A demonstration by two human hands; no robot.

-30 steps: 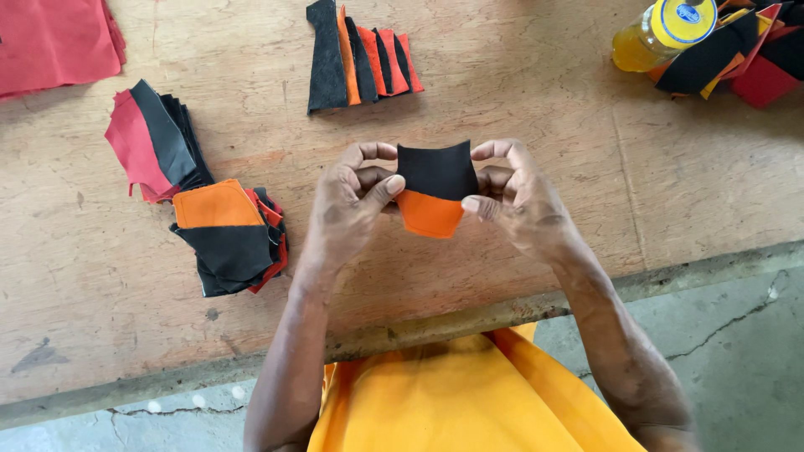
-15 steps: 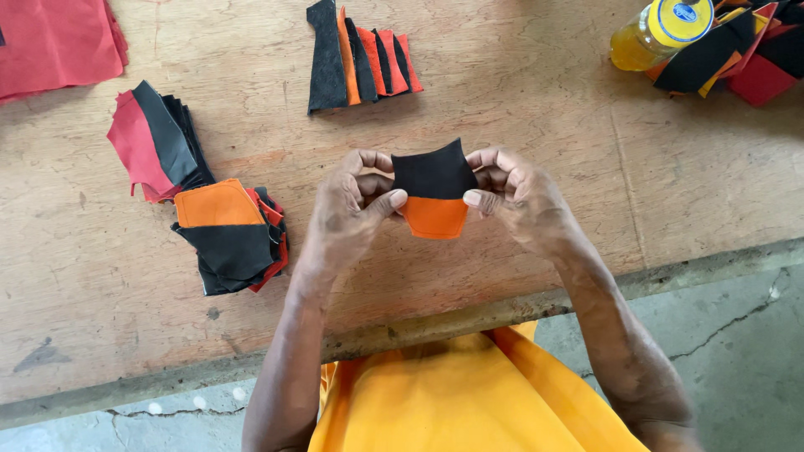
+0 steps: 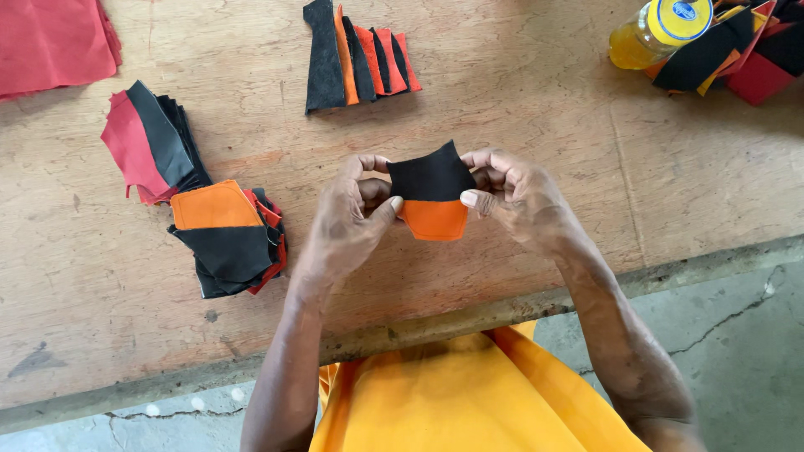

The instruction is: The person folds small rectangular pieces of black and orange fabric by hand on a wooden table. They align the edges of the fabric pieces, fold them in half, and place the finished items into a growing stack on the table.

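The black-and-orange fabric piece (image 3: 432, 194) is sitting between your hands just above the wooden table (image 3: 519, 109), black half on top, orange half below. Your left hand (image 3: 347, 222) is pinching its left edge, thumb pressing on the seam line, and your right hand (image 3: 515, 194) is gripping the right edge the same way. A stack of orange and black pieces (image 3: 226, 238) is lying to your left, a fanned row of pieces (image 3: 356, 57) beyond, and a yellow bottle (image 3: 657, 29) far right.
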